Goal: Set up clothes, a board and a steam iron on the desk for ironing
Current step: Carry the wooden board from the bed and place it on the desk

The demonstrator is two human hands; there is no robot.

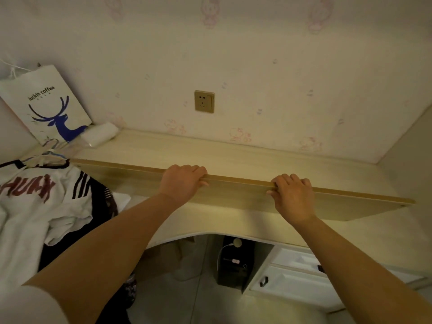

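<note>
A long pale wooden board (pixel 238 191) stands tilted on its long edge above the desk (pixel 210 148), running from left to lower right. My left hand (pixel 183 183) grips its upper edge near the middle, fingers curled over the far side. My right hand (pixel 293 196) grips the same edge further right. A pile of clothes (pixel 35 206), a white shirt with red letters over dark garments, lies on the desk's left end with hangers (pixel 50 154) on top. No steam iron is in view.
A white paper bag with a blue deer (pixel 48 106) leans in the back left corner beside a white bundle (pixel 99 134). A wall socket (pixel 204 101) sits above the desk. Under the desk are a dark box (pixel 233 263) and white drawers (pixel 292 277).
</note>
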